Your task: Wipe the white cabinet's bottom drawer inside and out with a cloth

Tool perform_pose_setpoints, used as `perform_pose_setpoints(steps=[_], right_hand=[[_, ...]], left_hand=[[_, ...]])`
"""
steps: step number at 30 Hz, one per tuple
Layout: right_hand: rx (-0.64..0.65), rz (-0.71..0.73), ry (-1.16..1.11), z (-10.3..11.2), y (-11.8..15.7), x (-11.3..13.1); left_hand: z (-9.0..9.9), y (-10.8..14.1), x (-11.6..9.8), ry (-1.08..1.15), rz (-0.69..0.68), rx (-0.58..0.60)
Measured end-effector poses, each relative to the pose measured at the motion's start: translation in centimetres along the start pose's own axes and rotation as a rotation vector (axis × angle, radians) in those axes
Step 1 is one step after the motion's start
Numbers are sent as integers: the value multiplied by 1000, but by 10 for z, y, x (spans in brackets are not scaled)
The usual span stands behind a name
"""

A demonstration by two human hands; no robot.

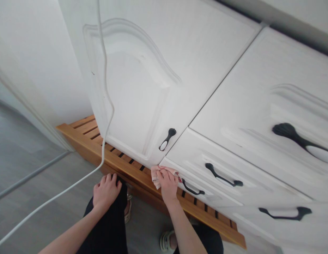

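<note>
My right hand (168,185) presses a pink patterned cloth (155,176) against the lower left corner of the bottom drawer front (166,162). Part of the cloth is hidden under my fingers. Close beside it on that drawer is a black handle (193,190). My left hand (107,190) rests on my left knee, its fingers laid over the dark trouser cloth, with nothing in it. Above the cloth stands a white cabinet door (132,102) with a black and white handle (167,140).
A slatted wooden bench (84,134) runs along the cabinet's foot. A white cable (103,151) hangs across the door and down to the left. More drawers with black handles (223,176) lie to the right. Grey floor (60,176) shows below.
</note>
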State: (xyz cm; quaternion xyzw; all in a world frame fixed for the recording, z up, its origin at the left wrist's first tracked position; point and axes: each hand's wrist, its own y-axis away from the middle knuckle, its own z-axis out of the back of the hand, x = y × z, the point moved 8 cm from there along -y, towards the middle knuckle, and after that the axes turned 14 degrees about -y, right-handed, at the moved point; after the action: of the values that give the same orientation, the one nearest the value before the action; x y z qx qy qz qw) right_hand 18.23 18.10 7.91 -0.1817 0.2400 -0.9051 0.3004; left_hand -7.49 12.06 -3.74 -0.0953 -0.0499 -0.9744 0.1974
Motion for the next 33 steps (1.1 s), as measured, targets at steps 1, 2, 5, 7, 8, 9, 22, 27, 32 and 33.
perform_pose_setpoints(steps=[1, 2, 5, 7, 8, 9, 22, 27, 32, 33], right_hand=[[17, -1, -12, -1, 1, 0], [16, -12, -27, 1, 0, 0], [-93, -47, -84, 16, -14, 7], [-214, -41, -107, 28, -24, 12], [-270, -31, -105, 32, -27, 13], [-309, -16, -94, 33, -28, 14], [-10, 0, -123, -14, -7, 1], [100, 184, -77, -20, -17, 7], [271, 277, -54, -26, 15, -8], [294, 293, -54, -26, 20, -10]], left_hand=[[0, 0, -1, 0, -3, 2], [0, 0, -3, -1, -7, 3], [3, -1, -6, -6, -8, -8], [4, -1, -8, -7, -7, -6], [4, -1, -9, -7, -8, 0], [4, -1, -10, -7, -7, 8], [-1, -2, -10, -117, -12, 21], [7, -3, -23, -168, -15, 24], [11, -1, -24, -174, -27, 0], [10, -1, -23, -171, -29, 5]])
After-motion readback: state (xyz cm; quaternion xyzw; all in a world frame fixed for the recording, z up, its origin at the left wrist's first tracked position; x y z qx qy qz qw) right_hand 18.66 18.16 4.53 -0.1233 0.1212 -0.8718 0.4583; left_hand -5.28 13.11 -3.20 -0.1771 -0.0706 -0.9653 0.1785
